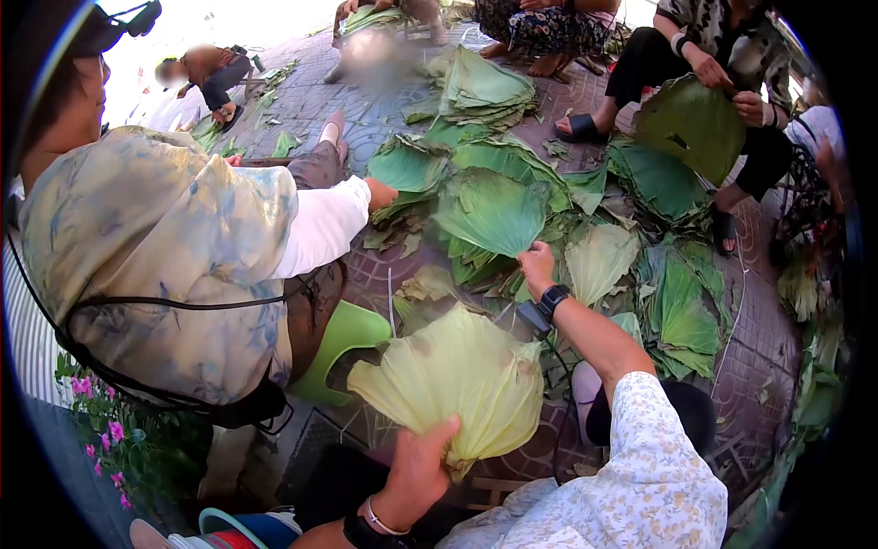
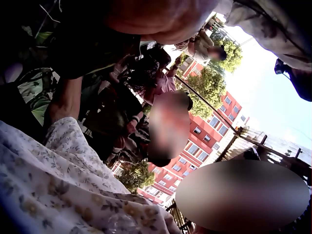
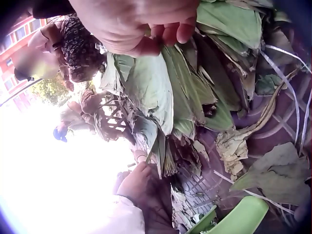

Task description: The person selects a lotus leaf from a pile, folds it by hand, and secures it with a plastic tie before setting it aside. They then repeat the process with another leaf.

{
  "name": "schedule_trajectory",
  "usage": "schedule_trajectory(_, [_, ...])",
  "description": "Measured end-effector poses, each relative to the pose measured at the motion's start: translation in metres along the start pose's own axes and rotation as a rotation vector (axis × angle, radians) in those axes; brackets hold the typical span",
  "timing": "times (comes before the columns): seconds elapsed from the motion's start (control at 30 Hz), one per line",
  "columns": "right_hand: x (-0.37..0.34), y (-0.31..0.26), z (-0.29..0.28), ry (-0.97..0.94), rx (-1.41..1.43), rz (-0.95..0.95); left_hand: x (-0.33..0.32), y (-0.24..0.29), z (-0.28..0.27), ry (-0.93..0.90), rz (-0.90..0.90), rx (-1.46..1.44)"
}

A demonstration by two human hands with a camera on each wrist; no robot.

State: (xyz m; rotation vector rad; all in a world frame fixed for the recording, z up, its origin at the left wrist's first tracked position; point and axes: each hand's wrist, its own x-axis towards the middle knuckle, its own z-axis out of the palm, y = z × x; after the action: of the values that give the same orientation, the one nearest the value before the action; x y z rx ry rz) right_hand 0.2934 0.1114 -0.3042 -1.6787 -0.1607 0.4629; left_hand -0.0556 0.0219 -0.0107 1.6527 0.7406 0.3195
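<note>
My left hand grips a large, pale yellow-green lotus leaf by its narrow gathered end, with the thumb on top and the leaf fanned out ahead. Farther out, my right hand pinches the pointed end of a broad green lotus leaf, which overlaps a pile of folded leaves. From the right wrist, curled fingers show above layered green leaves. The left wrist view catches only a dark, blurred part of my left hand; its leaf is mostly in shadow there.
A person in a patterned top sits close on the left by a green plastic stool, one hand at the pile. More leaf stacks lie right on the paving. Another person at upper right holds a leaf. Pink flowers stand lower left.
</note>
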Motion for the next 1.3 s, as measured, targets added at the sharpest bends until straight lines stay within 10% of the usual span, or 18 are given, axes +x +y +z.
schedule_trajectory(0.33, [0.002, -0.106, -0.086, -0.254, -0.351, -0.341, 0.015, 0.027, 0.026, 0.240, -0.356, -0.941])
schedule_trajectory(0.43, [-0.011, -0.127, -0.099, -0.370, -0.444, -0.581, 0.024, 0.003, 0.029, 0.134, -0.101, -0.705])
schedule_trajectory(0.5, [-0.029, -0.147, -0.103, -0.428, -0.509, -0.630, 0.021, 0.023, 0.035, 0.233, -0.338, -0.979])
schedule_trajectory(0.87, [-0.166, -0.252, -0.122, -0.697, -0.518, -0.787, 0.026, 0.046, 0.048, 0.240, -0.467, -0.898])
schedule_trajectory(1.07, [-0.221, -0.270, -0.132, -0.763, -0.466, -1.065, 0.029, 0.033, 0.047, 0.161, -0.369, -0.952])
schedule_trajectory(1.17, [-0.239, -0.271, -0.136, -0.810, -0.482, -1.082, 0.047, -0.030, 0.055, 0.154, -0.026, -0.620])
schedule_trajectory(1.3, [-0.250, -0.272, -0.136, -0.835, -0.459, -1.102, 0.031, 0.020, 0.051, 0.100, -0.151, -1.042])
